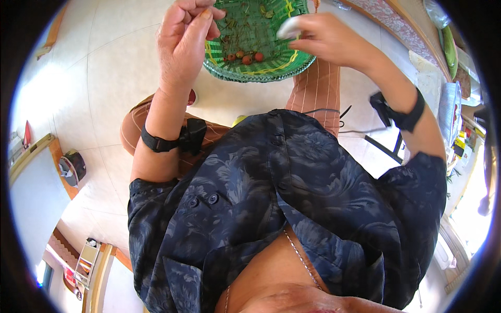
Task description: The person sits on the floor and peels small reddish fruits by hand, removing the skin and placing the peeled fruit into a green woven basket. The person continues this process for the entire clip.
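Note:
A green woven plastic basket point(258, 72) with yellow strips is before me at the top of the view. Several small round red fruits point(247, 59) lie at its near end, with thin stems and leaf bits point(244, 23) scattered farther in. My left hand point(184, 39) is raised over the basket's left rim, thumb and fingers bent together; whether anything small is between them is hidden. Over the right rim is my right hand point(325, 39), blurred, with curled fingers. Something whitish point(289, 28) shows at its fingertips, a cover or a held item; I cannot tell which.
My legs in striped brown trousers point(317, 90) flank the pale tiled floor point(117, 51). A dark cable point(364, 131) runs at the right. A round bin point(73, 168) stands at the left, and a light-blue plastic basket point(450, 109) at the far right.

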The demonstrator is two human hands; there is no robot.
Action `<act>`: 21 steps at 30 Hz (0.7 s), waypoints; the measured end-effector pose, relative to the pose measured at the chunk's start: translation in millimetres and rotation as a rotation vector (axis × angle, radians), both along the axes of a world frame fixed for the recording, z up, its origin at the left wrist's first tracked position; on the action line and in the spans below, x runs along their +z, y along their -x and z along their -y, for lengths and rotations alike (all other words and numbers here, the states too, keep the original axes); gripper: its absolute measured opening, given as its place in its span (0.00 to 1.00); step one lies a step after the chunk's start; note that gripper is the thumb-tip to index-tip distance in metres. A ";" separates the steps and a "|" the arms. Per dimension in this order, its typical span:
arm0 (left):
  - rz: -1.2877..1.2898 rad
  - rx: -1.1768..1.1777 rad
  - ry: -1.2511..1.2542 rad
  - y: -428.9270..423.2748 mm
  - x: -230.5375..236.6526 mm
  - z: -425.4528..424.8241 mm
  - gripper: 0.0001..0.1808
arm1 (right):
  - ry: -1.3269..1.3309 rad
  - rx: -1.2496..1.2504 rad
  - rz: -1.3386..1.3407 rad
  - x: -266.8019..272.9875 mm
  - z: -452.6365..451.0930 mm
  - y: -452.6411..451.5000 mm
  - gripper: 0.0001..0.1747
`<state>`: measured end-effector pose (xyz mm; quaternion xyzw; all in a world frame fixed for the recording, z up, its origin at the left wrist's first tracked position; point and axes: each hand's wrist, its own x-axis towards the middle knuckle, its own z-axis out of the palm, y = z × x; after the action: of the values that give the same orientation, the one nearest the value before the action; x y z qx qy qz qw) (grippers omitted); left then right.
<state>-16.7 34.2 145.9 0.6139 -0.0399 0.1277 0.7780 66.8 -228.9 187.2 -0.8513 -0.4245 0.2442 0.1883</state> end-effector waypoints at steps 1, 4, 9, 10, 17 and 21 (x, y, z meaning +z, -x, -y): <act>-0.029 0.000 0.037 -2.3 -0.9 -1.8 0.08 | -0.059 0.081 0.054 -9.7 -26.1 0.0 0.13; -0.166 -0.008 0.172 -11.0 -4.7 -8.2 0.08 | 0.147 0.258 -0.042 -40.9 -89.5 -10.4 0.09; -0.255 -0.050 0.437 -17.5 -9.8 -13.8 0.09 | 0.526 0.185 -0.252 -90.9 -138.1 -20.8 0.10; -0.273 -0.044 0.471 -17.8 -10.1 -14.7 0.09 | 0.600 0.191 -0.264 -99.5 -141.8 -21.1 0.11; -0.392 -0.076 0.524 -16.5 -4.1 -13.7 0.13 | 0.600 0.028 -0.462 -146.2 -139.1 -23.3 0.15; -0.389 -0.111 0.545 -15.1 -0.7 -12.2 0.14 | 0.496 -0.013 -0.566 -162.6 -130.4 -23.4 0.16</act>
<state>-1.6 46.4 145.2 0.3932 0.1113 -0.0283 0.9123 90.2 -98.5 24.6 -0.7726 -0.2782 0.5639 0.0879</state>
